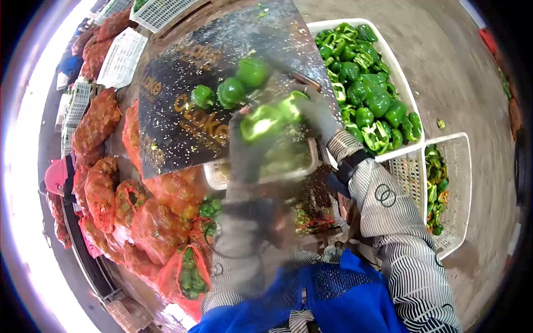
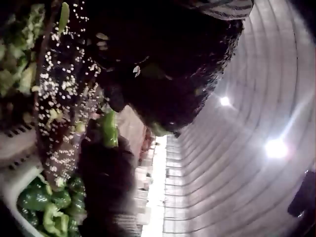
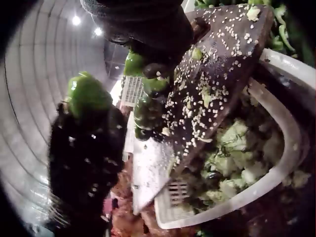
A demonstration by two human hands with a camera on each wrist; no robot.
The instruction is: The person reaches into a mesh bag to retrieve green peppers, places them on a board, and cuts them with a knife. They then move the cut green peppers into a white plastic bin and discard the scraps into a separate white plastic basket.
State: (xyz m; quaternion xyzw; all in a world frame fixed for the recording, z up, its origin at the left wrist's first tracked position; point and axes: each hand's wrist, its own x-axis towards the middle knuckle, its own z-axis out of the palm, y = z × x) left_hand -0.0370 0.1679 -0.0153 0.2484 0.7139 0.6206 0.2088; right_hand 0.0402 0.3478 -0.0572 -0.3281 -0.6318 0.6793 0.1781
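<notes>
Gloved in dark fabric, my left hand grips a green bell pepper over the board's near edge; the pepper is blurred in the head view. My right hand, gloved too, holds a cut green pepper piece close beside it. In the left wrist view that pepper piece sticks out from the right fingers. Whole green peppers stand on the dark, seed-strewn board ahead of my hands. Near the right hand lies a brown wooden handle.
Right of the board is a white crate heaped with cut peppers, with another crate nearer me. Under the board's near edge stands a white basket of pale green scraps. Red mesh sacks crowd the left side.
</notes>
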